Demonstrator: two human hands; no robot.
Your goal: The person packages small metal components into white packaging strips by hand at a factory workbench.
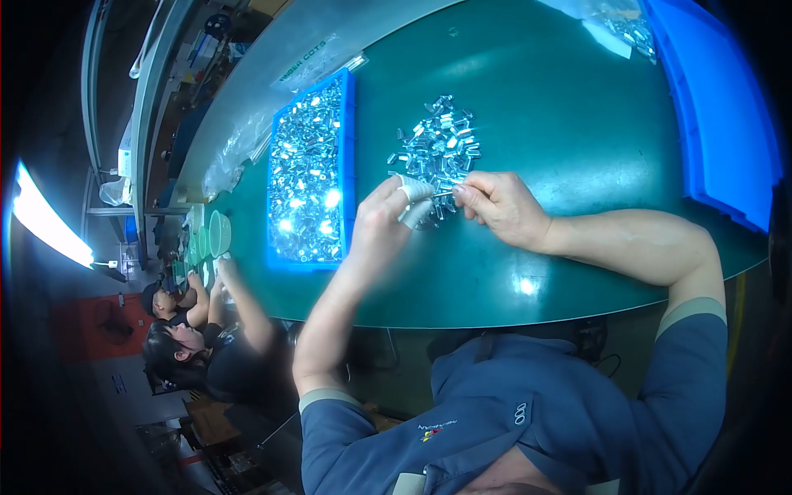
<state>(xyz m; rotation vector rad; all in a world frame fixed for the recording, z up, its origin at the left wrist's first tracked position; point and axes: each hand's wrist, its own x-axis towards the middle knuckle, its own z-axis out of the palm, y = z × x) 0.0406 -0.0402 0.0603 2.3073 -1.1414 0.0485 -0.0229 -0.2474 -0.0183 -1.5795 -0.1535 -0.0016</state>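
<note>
My left hand (384, 216), with white coverings on some fingers, is closed in a pinch at the near edge of a loose pile of small shiny metal pieces (441, 140). Facing it, my right hand (505, 211) is pinched too, thumb against forefinger. A thin silvery metal piece (444, 193) spans the short gap between the fingertips of both hands. Its ends are hidden by the fingers, and its exact kind is too small to make out. The pile lies directly on the green tabletop (569, 148).
Left of the pile stands a blue tray (350, 124) full of similar metal pieces. A large blue bin (718, 107) is at the right, beside a clear bag (631, 33) of metal parts. Co-workers (206, 346) sit at the left near green baskets (219, 233).
</note>
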